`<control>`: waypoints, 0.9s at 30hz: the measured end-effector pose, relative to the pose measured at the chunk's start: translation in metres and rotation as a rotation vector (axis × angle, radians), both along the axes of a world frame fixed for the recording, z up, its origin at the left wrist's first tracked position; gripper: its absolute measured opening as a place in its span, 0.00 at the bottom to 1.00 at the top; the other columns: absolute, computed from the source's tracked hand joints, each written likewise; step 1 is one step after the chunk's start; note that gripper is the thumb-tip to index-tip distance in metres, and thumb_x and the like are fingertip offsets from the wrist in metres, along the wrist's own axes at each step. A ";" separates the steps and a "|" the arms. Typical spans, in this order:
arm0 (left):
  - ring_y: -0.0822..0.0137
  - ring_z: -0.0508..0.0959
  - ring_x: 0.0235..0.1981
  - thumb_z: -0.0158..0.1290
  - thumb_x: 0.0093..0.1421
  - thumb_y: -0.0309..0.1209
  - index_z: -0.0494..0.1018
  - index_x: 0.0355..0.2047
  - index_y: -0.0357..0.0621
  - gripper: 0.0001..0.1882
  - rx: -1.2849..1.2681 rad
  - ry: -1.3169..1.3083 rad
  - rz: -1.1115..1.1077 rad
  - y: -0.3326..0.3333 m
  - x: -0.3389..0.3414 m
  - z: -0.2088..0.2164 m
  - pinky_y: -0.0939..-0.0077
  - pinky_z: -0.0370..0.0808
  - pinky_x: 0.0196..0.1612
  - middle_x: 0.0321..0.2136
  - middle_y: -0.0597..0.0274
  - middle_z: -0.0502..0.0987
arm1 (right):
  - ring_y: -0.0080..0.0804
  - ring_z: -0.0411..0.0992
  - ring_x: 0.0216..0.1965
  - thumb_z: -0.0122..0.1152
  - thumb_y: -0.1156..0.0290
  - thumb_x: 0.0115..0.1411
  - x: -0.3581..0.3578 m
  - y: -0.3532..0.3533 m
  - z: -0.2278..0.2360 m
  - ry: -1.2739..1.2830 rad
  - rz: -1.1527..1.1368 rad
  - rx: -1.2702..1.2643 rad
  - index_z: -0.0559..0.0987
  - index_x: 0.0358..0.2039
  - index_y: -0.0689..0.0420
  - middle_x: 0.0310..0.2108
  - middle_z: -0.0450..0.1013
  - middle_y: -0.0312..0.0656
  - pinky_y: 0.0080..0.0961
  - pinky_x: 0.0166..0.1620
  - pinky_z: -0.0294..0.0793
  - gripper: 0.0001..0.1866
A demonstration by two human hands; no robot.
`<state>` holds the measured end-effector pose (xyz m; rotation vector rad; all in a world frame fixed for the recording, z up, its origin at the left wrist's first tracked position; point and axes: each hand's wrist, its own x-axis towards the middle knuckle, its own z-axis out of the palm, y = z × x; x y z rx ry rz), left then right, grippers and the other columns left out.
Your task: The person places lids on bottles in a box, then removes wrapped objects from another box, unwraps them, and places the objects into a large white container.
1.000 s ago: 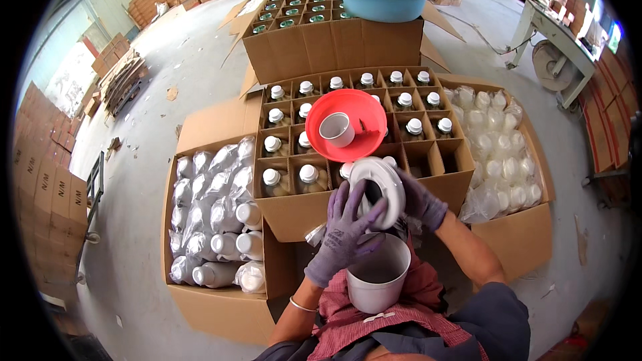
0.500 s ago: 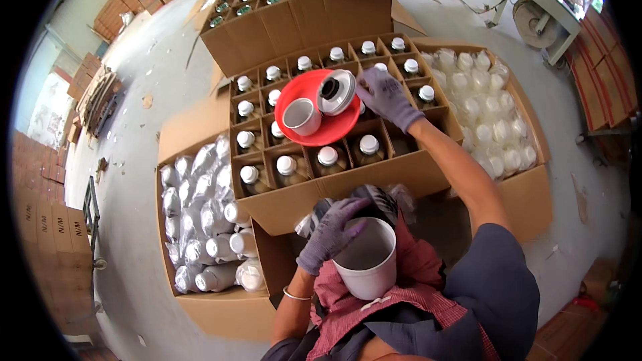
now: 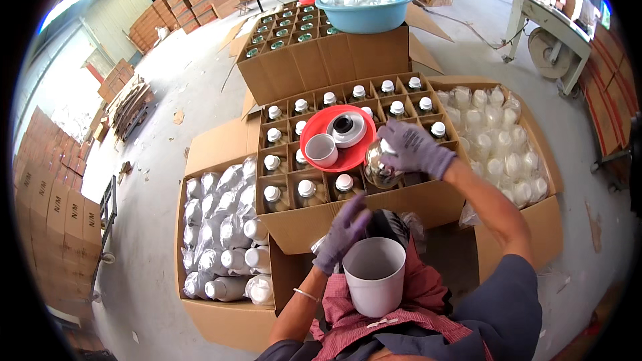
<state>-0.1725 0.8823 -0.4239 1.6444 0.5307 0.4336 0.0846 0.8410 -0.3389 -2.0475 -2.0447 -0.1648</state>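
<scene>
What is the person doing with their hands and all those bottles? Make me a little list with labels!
right hand: gloved right hand holds a clear glass bottle over the divided box
left hand: gloved left hand open, empty, just above the white bucket on the lap
red tray: red tray rests on the capped bottles, carrying a white cup and a white lid
left box: wrapped bottles lying down
right box: bagged clear bottles
behind: blue basin on another box

Left hand (image 3: pixel 342 232) motion-blurred; clear bottle (image 3: pixel 381 168) base hidden by carton divider
</scene>
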 end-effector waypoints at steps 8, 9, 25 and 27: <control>0.50 0.69 0.56 0.39 0.66 0.54 0.47 0.67 0.51 0.35 -0.724 -0.637 -0.252 0.003 0.025 0.007 0.51 0.72 0.55 0.60 0.49 0.62 | 0.45 0.69 0.34 0.62 0.66 0.52 -0.047 -0.067 0.057 0.324 0.211 0.535 0.71 0.45 0.57 0.34 0.67 0.48 0.36 0.39 0.69 0.20; 0.51 0.70 0.56 0.40 0.67 0.51 0.47 0.66 0.50 0.34 -0.644 -0.599 -0.163 0.000 0.026 0.011 0.53 0.73 0.54 0.59 0.50 0.63 | 0.45 0.69 0.34 0.61 0.68 0.52 -0.050 -0.072 0.050 0.400 0.175 0.612 0.71 0.45 0.58 0.34 0.67 0.48 0.36 0.39 0.69 0.19; 0.60 0.64 0.59 0.63 0.47 0.44 0.61 0.60 0.36 0.44 0.249 -0.188 0.051 0.044 -0.032 0.115 0.67 0.60 0.62 0.56 0.50 0.65 | 0.54 0.61 0.57 0.58 0.58 0.59 -0.100 -0.136 -0.071 0.713 0.153 0.422 0.61 0.59 0.63 0.55 0.61 0.56 0.42 0.59 0.62 0.33; 0.60 0.66 0.57 0.66 0.47 0.42 0.63 0.59 0.37 0.42 0.315 -0.090 -0.024 0.035 -0.045 0.093 0.68 0.62 0.60 0.53 0.52 0.66 | 0.54 0.61 0.58 0.57 0.55 0.59 -0.108 -0.163 -0.094 0.742 0.068 0.369 0.62 0.60 0.62 0.57 0.61 0.55 0.42 0.61 0.60 0.34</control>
